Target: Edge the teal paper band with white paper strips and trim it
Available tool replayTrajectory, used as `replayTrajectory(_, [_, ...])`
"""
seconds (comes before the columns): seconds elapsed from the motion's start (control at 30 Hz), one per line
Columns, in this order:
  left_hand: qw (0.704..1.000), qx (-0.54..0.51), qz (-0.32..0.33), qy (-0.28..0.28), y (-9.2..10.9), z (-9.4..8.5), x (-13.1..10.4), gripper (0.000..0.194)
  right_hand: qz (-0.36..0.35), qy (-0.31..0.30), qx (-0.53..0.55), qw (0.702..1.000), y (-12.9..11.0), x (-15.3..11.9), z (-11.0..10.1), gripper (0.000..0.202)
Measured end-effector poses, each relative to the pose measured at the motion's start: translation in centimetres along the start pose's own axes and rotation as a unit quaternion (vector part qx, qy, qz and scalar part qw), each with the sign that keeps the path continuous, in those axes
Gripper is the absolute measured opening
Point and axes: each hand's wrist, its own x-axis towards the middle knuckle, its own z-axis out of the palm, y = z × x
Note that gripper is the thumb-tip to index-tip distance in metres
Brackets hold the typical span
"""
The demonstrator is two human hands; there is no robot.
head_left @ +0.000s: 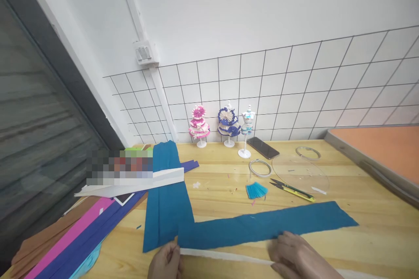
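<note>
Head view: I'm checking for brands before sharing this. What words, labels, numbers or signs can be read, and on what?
No readable text anywhere.
Phone: dark face, no lettering I can read.
Yellow-handled snips: any marking is too small to read.
Blue cloth strip: no print visible.
Pixelated patch at left: unreadable.

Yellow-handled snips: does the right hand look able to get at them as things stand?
Probably yes: the snips lie just beyond the flat blue strip, with nothing visible on top of them. The right hand would only need to pass over that strip, though it seems busy at its near edge.
</note>
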Motion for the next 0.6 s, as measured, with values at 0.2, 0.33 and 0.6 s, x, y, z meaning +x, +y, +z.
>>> replayTrajectory(0.2, [1.000, 0.012, 0.003, 0.011, 0.0, 0.1, -0.1, 0.039, 0.074, -0.002, 0.101, 0.992, -0.1, -0.1, -1.0, 0.016])
replayTrajectory(0.33, [1.000, 0.010, 0.002, 0.008, -0.1, 0.1, -0.1, 0.040, 0.090, 0.011, 0.124, 0.988, 0.4, 0.3, -1.2, 0.021])
replayTrajectory(0.6, [1.000, 0.013, -0.009, 0.013, 0.2, 0.1, -0.2, 0.042, 0.115, 0.052, 0.090, 0.988, 1.8, 1.7, -0.6, 0.022])
